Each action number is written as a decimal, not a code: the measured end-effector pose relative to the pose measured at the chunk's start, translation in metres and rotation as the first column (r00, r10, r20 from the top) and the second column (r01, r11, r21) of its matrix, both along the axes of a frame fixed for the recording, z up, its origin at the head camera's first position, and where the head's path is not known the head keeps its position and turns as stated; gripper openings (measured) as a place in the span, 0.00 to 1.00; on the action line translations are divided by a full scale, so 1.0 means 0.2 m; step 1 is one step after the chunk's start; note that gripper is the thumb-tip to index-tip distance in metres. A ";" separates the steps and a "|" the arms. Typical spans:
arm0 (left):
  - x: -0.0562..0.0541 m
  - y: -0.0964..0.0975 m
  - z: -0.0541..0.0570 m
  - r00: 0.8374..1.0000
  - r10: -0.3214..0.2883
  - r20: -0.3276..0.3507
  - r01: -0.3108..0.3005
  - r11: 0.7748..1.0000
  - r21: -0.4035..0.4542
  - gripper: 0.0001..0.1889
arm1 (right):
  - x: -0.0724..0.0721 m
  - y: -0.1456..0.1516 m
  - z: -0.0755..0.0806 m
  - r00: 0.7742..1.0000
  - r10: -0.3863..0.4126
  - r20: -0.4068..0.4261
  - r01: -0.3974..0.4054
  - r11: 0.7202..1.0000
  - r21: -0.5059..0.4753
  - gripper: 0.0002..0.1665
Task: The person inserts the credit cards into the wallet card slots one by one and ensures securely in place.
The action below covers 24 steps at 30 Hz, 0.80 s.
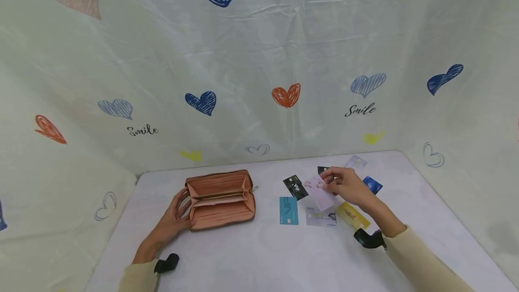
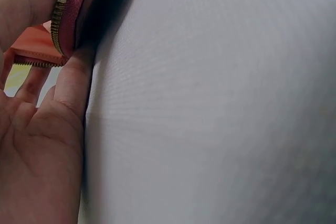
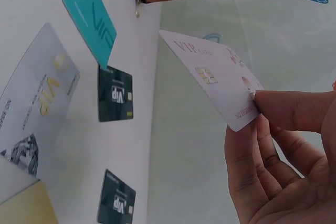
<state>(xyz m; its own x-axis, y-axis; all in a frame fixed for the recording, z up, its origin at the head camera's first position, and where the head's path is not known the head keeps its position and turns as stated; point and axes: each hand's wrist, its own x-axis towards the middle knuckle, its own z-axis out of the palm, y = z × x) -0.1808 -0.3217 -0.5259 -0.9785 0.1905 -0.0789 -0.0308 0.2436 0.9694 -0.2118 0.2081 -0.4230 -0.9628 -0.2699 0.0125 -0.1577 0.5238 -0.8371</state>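
Observation:
An unzipped tan wallet lies spread on the table, its inner pockets showing. At its left side my left hand holds the wallet, fingers and thumb round the edge; the left wrist view shows the gold zipper teeth beside the thumb. My right hand pinches a pale pink VIP card by one corner between thumb and fingers, lifted over the other cards. Just below and left of it in the head view lie a black VIP card, a teal VIP card and a clear grey card.
A yellow card lies under my right wrist. Beyond that hand are a blue card, a pale card and a second black card. A heart-patterned sheet hangs behind the white table.

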 end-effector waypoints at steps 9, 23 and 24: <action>0.01 -0.03 0.02 1.000 -0.001 0.000 0.001 1.000 -0.009 0.61 | -0.08 -0.20 0.01 0.996 0.082 -0.024 -0.083 0.996 -0.040 0.15; 0.00 0.00 0.00 1.000 -0.002 0.029 0.002 1.000 0.005 0.61 | -0.14 -0.53 -0.04 0.986 0.120 -0.116 -0.135 0.982 -0.131 0.15; -0.01 -0.01 0.00 1.000 0.002 0.026 -0.002 1.000 0.004 0.61 | -0.14 -0.56 -0.04 0.985 0.118 -0.123 -0.135 0.981 -0.138 0.15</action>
<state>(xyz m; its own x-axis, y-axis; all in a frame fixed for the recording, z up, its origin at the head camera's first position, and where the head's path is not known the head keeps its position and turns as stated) -0.1820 -0.3227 -0.5252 -0.9766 0.1885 -0.1034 -0.0564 0.2393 0.9693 -0.2393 0.0959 -0.4307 -0.9110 -0.3767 0.1678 -0.3134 0.3677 -0.8755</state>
